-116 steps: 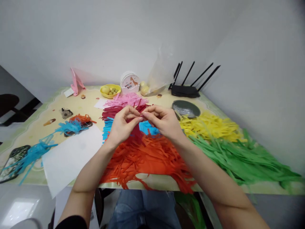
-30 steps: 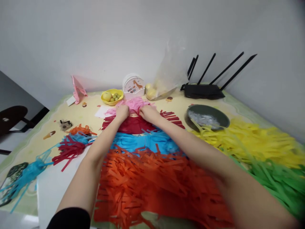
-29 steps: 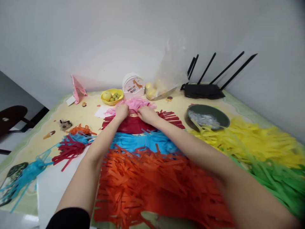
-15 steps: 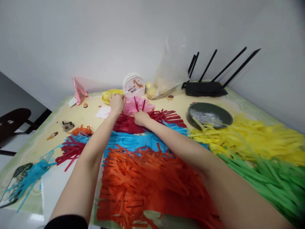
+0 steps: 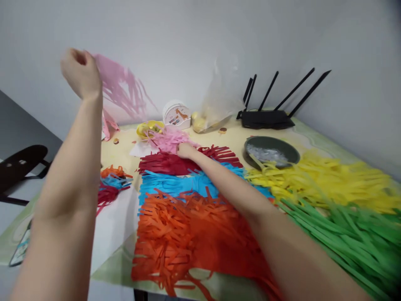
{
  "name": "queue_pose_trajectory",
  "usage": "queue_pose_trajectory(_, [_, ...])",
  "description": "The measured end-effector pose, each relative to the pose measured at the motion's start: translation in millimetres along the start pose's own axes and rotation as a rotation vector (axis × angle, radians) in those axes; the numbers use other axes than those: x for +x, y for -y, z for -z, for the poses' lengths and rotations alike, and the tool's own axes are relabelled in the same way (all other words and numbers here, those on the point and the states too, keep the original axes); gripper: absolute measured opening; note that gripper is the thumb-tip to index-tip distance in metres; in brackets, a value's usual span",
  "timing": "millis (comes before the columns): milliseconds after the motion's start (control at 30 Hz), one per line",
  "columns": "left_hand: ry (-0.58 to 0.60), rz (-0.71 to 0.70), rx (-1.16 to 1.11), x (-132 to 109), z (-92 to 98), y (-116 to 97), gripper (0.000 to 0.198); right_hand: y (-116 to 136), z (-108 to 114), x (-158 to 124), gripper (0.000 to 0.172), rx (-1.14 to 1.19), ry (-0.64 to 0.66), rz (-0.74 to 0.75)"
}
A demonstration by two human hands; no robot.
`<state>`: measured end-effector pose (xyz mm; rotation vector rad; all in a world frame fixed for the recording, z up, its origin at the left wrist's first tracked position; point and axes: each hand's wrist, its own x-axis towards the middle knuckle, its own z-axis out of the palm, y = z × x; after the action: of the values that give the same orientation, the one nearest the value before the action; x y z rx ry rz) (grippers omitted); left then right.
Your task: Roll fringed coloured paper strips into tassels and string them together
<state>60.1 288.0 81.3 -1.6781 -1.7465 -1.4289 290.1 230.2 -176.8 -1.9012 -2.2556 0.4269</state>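
My left hand (image 5: pixel 82 73) is raised high at the left, its fingers closed on a pink strip of fringed tissue paper (image 5: pixel 120 81) whose cut strands stream out to the right. My right hand (image 5: pixel 187 150) is low over the table, where a pink fringe pile (image 5: pixel 169 140) meets the dark red fringed paper (image 5: pixel 163 162). Its fingers look closed, but whatever is in them is hidden. Nearer to me, blue fringed paper (image 5: pixel 175 184) and a wide orange-red fringed sheet (image 5: pixel 166 238) lie in rows beneath my right forearm.
Yellow fringe (image 5: pixel 344 179) and green fringe (image 5: pixel 351 234) cover the right side. A dark green bowl (image 5: pixel 291 155) holds clear plastic. Along the wall stand a black router (image 5: pixel 266 120), a plastic bag (image 5: pixel 216 108), a giraffe-print holder (image 5: pixel 177 117) and a yellow dish (image 5: pixel 142 129).
My left hand has swung up and left from beside the yellow dish, lifting pink fringe off the table. The right hand has stayed near the dark red paper; upright red strands beside it are gone.
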Motion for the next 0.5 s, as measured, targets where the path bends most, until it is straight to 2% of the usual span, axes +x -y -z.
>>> queue_pose_trajectory(67, [0.008,-0.136,0.042,-11,34.3,-6,0.026,-6,17,-7,0.031,0.125,-0.154,-0.054])
queue_pose_trajectory(100, [0.079,-0.195,0.083,-25,48.4,-9,0.025,-9,27,-13,0.033,0.191,-0.243,-0.086])
queue_pose_trajectory(133, [0.198,-0.245,0.125,-42,60.1,-11,0.024,-12,38,-21,0.039,0.249,-0.321,-0.109])
queue_pose_trajectory(233, [0.481,-0.305,0.230,-102,85.0,-18,0.016,-5,68,-62,0.050,0.383,-0.517,-0.136])
queue_pose_trajectory(300, [0.574,-0.343,0.220,-139,99.2,-24,0.014,13,80,-101,0.044,0.462,-0.664,-0.014])
queue_pose_trajectory(367, [0.628,-0.382,0.171,-167,115.9,-31,0.014,39,83,-141,0.044,0.515,-0.800,0.280])
queue_pose_trajectory(433, [0.695,-0.441,0.111,-188,135.4,-39,0.013,64,80,-176,0.053,0.454,-0.828,0.499])
queue_pose_trajectory(500, [0.782,-0.526,0.033,-204,155.4,-44,0.011,79,74,-202,0.050,0.386,-0.781,0.545])
